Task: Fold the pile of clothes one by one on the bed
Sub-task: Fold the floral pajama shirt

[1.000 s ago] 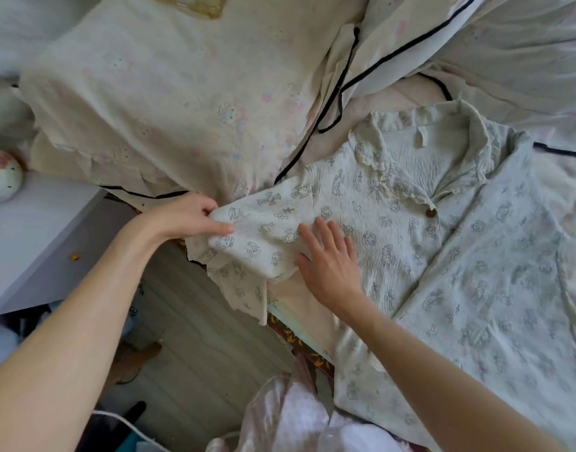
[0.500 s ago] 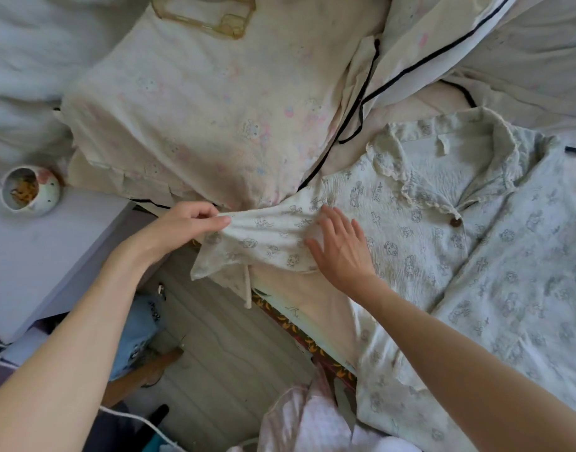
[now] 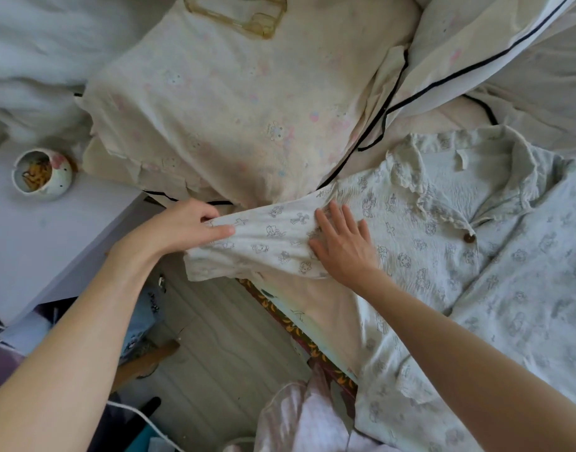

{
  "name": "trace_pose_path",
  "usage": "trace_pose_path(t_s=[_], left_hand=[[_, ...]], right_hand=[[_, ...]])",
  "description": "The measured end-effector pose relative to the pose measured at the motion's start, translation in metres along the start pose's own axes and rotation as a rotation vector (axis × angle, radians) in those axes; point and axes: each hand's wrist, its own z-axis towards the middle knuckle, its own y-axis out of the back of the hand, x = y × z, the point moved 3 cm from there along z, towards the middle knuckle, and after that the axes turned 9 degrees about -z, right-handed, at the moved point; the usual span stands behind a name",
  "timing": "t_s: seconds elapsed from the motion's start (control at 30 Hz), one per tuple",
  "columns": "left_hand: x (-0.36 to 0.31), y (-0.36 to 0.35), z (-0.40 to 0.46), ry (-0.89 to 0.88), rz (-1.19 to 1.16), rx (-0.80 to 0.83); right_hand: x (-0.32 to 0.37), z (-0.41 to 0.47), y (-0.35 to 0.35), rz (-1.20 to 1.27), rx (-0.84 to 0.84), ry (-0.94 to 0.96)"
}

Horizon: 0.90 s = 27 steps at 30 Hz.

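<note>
A pale printed pyjama shirt (image 3: 449,256) with a frilled collar and a brown button lies spread face up on the bed (image 3: 312,301). Its short sleeve (image 3: 267,243) stretches out to the left past the bed's edge. My left hand (image 3: 185,228) pinches the sleeve's end between thumb and fingers. My right hand (image 3: 343,247) lies flat with fingers spread on the shirt where the sleeve joins the shoulder. A pink garment (image 3: 299,419) is bunched at the bottom, by the bed's near edge.
A cream pillow (image 3: 234,109) with faint prints lies beyond the sleeve, with a clear phone case (image 3: 237,13) on it. A quilt with black piping (image 3: 475,53) is at the top right. A small round pot (image 3: 42,174) stands on a white bedside table (image 3: 35,243). Wooden floor (image 3: 221,347) shows below.
My left hand has drawn the sleeve out flatter to the left. My right hand stays pressed near the shoulder. The view has tilted, bringing the pot and phone case into sight.
</note>
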Motion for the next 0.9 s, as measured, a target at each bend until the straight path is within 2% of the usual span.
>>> trace_pose_path(t_s=[0.07, 0.13, 0.23, 0.33, 0.47, 0.63, 0.73, 0.8, 0.83, 0.9], left_hand=[[0.008, 0.003, -0.001, 0.041, 0.075, -0.02], [0.012, 0.003, -0.006, 0.029, 0.034, -0.021], [0.003, 0.002, -0.021, -0.046, -0.161, -0.022], [-0.019, -0.001, -0.03, -0.123, -0.294, -0.089], [-0.072, -0.029, -0.032, -0.162, -0.371, -0.06], [-0.167, -0.089, -0.019, -0.265, -0.5, -0.058], [-0.227, -0.156, -0.015, -0.351, -0.386, 0.182], [-0.241, -0.197, -0.01, -0.354, -0.238, 0.295], [-0.24, -0.209, -0.007, -0.365, -0.159, 0.265], [-0.224, -0.22, -0.002, -0.377, -0.016, 0.098]], right_hand=[[-0.006, -0.003, -0.006, -0.018, 0.041, 0.0], [-0.014, 0.002, -0.012, -0.085, 0.087, 0.0], [-0.016, 0.013, -0.015, -0.151, 0.114, 0.004], [-0.017, 0.007, -0.015, -0.114, 0.084, 0.036], [-0.041, -0.033, -0.008, 0.016, 0.031, -0.014], [-0.098, -0.114, -0.009, 0.194, -0.153, -0.178], [-0.134, -0.159, -0.018, 0.246, -0.223, -0.307], [-0.158, -0.181, -0.028, 0.23, -0.159, -0.364], [-0.17, -0.189, -0.034, 0.209, -0.104, -0.385], [-0.191, -0.2, -0.045, 0.151, -0.013, -0.411]])
